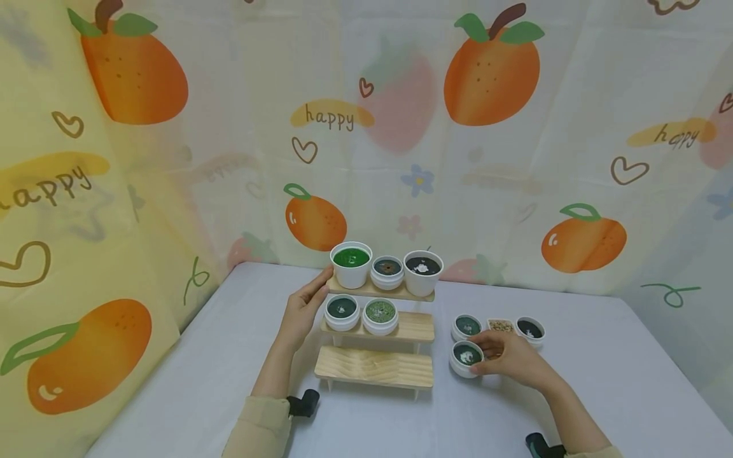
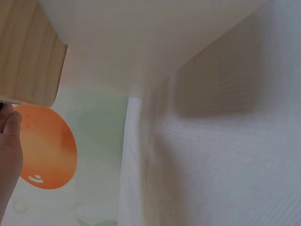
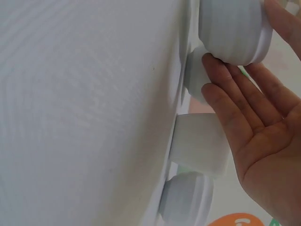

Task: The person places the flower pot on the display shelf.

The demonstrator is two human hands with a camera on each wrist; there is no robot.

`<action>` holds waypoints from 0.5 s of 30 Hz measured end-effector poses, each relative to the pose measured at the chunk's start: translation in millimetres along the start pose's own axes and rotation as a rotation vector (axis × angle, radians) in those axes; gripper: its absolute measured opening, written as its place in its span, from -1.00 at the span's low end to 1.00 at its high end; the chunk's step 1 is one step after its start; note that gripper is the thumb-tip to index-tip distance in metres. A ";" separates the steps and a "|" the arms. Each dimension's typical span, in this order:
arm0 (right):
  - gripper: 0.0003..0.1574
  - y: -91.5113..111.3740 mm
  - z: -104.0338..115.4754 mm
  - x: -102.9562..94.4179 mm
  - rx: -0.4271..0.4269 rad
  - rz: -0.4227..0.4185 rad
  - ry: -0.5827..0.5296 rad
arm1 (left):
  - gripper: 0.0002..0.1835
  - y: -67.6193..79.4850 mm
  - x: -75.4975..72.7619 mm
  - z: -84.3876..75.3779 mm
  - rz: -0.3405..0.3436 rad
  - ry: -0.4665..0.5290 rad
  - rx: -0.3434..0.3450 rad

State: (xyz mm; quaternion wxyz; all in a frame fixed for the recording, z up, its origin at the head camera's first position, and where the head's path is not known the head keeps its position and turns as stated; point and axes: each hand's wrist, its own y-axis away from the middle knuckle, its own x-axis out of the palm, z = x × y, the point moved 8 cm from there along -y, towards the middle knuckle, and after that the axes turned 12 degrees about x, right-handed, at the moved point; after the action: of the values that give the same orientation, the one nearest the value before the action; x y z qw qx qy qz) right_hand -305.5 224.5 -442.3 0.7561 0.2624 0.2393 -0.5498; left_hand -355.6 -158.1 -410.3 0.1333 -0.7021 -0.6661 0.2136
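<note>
My right hand (image 1: 509,359) holds a small white pot (image 1: 466,359) with a dark green filling by its rim, thumb in front and fingers behind. The right wrist view shows this white pot (image 3: 235,30) between my thumb and fingers. My left hand (image 1: 300,312) reaches up beside a stepped wooden stand, its extended fingers at the left end of the top shelf (image 1: 380,291). In the left wrist view, only part of this hand (image 2: 9,146) shows, by the wooden board (image 2: 30,56). The top shelf bears a bright green cup (image 1: 351,265), a low pot (image 1: 387,272) and a dark-filled cup (image 1: 423,272).
Two green-filled pots (image 1: 342,312) stand on the middle shelf (image 1: 415,326), left of its bare right part. The lowest shelf (image 1: 373,367) is bare. Behind my right hand are a green-filled pot (image 1: 466,326), a square container of grains (image 1: 501,325) and a dark-filled pot (image 1: 530,330).
</note>
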 end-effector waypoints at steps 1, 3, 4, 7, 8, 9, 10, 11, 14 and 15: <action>-0.32 0.4 0.8 -0.2 -0.001 -0.007 0.006 | -0.53 0.1 0.0 0.1 0.000 -0.002 -0.002; -0.32 0.9 2.2 -1.0 0.000 -0.024 0.015 | -0.53 0.2 0.0 0.3 0.000 -0.005 -0.006; -0.32 1.2 2.8 -1.4 0.002 -0.032 0.017 | -0.53 0.4 0.0 0.4 -0.001 -0.007 -0.008; -0.32 1.8 4.7 -2.9 0.005 -0.056 0.011 | -0.53 0.4 -0.1 0.4 0.000 -0.008 -0.008; -0.32 2.2 5.9 -3.5 0.002 -0.064 0.013 | -0.53 0.3 -0.1 0.3 0.000 -0.007 -0.007; -0.33 2.5 7.3 -4.0 -0.001 -0.071 0.010 | -0.53 0.4 -0.1 0.4 0.000 -0.007 -0.006; -0.33 2.9 9.1 -4.7 -0.007 -0.079 0.011 | -0.53 0.3 -0.1 0.4 0.001 -0.006 -0.005; -0.33 3.2 10.7 -5.4 -0.012 -0.088 0.015 | -0.53 0.2 -0.1 0.3 0.001 -0.005 -0.004; -0.32 3.6 15.5 -7.8 -0.018 -0.114 0.036 | -0.53 0.0 0.0 0.5 0.002 -0.005 -0.001; -0.32 3.4 16.8 -8.7 -0.017 -0.123 0.042 | -0.53 -0.1 -0.1 0.7 0.002 -0.005 -0.001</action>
State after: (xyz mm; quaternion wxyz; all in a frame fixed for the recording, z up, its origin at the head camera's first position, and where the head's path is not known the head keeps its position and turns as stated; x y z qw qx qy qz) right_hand -303.4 220.4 -423.6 0.7179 0.2522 0.2755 -0.5875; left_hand -356.1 -158.3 -410.8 0.1313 -0.7022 -0.6659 0.2150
